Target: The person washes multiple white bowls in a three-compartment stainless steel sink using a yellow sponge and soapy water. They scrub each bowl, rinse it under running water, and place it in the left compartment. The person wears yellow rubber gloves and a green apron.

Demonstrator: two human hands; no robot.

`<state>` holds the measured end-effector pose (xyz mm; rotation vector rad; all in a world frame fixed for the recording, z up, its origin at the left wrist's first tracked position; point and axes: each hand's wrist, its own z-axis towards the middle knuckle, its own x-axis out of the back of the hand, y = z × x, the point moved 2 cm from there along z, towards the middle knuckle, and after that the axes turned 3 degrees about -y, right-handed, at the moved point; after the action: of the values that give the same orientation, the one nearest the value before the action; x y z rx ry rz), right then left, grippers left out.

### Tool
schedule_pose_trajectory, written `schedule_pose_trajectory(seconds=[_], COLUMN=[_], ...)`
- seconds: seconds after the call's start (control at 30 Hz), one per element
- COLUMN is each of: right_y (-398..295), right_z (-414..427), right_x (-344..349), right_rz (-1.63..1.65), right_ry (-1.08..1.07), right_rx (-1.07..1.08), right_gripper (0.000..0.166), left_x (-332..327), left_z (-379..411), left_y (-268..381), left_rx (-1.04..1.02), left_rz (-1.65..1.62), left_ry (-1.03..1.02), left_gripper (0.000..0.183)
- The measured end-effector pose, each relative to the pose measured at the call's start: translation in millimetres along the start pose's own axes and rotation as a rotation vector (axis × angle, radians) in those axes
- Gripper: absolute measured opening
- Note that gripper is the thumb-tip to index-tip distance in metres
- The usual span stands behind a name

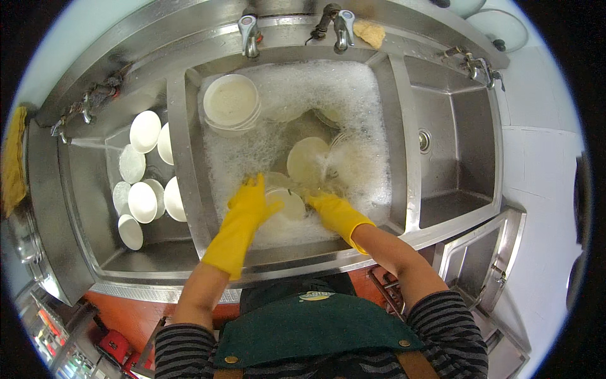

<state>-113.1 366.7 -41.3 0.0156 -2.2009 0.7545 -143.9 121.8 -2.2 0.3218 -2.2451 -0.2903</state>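
Both my hands wear yellow rubber gloves over the middle basin [398, 142] of a stainless steel sink, filled with foamy water. My left hand [251, 203] has its thumb over the left side of a pale round dish [289, 204] in the water; whether it grips the dish is unclear. On the dish's other side is my right hand [331, 211], its fingertips partly hidden by water and foam. Just beyond the hands a round pale dish [307, 161] lies in the water, with more dishes [350, 156] blurred to its right. Stacked bowls [232, 102] stand at the back left.
Several white bowls [142, 202] lie in the left basin [142, 260], where a tap [85, 111] runs. Two lever taps [248, 33] [343, 31] and a sponge [370, 34] are on the back ledge. The right basin [454, 156] has a drain [424, 140]. A yellow cloth [16, 161] hangs far left.
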Motion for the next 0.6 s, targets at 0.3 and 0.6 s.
schedule_pose_trajectory(seconds=[0.3,0.6], right_y=[18.8,25.4], right_z=[8.0,14.4], right_x=[5.7,8.3], right_rz=[0.285,0.256], right_ry=[-0.128,-0.101], right_rx=[-0.095,-0.195], right_gripper=[0.076,0.062], left_x=[-46.3,-50.8], left_z=[53.9,15.8], left_y=[-16.4,-19.0], left_rx=[0.047,-0.171], left_rz=[0.381,0.393], left_ry=[-0.213,0.127], left_gripper=[0.070,0.053])
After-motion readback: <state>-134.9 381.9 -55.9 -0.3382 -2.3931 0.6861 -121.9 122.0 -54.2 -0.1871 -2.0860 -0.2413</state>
